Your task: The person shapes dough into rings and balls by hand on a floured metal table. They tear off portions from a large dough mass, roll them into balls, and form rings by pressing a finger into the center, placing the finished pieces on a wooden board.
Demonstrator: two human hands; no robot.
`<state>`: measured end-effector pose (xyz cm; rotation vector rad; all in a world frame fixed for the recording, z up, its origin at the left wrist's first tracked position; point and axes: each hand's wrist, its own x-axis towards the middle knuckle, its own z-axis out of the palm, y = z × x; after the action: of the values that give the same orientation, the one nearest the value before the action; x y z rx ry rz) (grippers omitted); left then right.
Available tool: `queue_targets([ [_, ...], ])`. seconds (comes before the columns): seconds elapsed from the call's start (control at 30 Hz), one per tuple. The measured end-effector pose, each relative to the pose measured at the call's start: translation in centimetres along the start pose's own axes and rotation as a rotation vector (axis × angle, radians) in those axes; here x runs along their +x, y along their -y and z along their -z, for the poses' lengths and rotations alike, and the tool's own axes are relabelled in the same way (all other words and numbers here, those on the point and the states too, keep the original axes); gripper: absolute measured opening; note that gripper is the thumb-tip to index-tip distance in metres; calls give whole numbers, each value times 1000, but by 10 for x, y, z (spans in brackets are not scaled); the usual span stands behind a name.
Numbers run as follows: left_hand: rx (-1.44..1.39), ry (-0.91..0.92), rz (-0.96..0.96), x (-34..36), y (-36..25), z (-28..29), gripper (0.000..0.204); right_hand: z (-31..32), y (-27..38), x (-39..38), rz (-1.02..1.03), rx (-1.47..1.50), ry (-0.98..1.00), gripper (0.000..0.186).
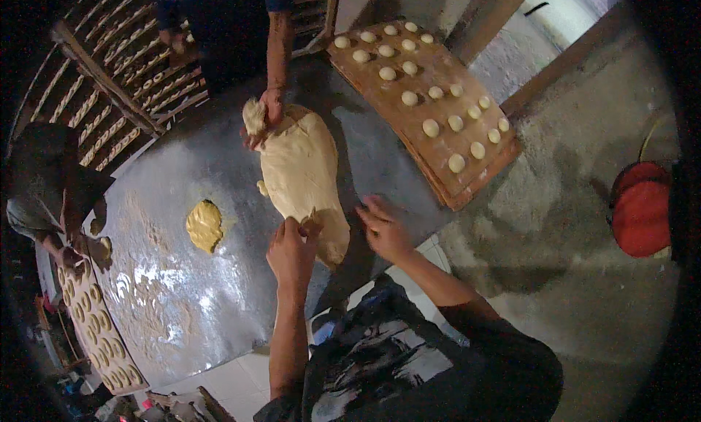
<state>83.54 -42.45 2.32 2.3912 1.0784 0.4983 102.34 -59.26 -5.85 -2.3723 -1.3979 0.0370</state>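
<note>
big pale dough slab [303, 166] lay lengthwise on the metal table [171, 159], near end by the wearer, far end by a co-worker, probably so both could reach it. left hand [292, 250] was at the near end, fingers narrow; couldn't tell if they pinched any dough. right hand [385, 228] was off the slab, just beside it, fingers spread, looked empty. co-worker's hand [272, 112] held a torn-looking dough lump [254, 117] at the far end. dough balls [431, 128] sat apart in loose rows on a board [438, 64], likely so they wouldn't stick together. yellow lump [205, 226] sat left of the slab, well apart, presumably to keep the two from mixing.
</note>
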Motion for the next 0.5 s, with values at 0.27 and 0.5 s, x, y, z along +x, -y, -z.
queue_targets([
  [0.27, -273, -269, 44, -46, 17, 15, 18, -1, -3, 20, 84, 106, -152, 49],
  [0.5, -305, -151, 94, -72, 19, 33, 14, -7, 12, 53, 112, -52, -221, 44],
])
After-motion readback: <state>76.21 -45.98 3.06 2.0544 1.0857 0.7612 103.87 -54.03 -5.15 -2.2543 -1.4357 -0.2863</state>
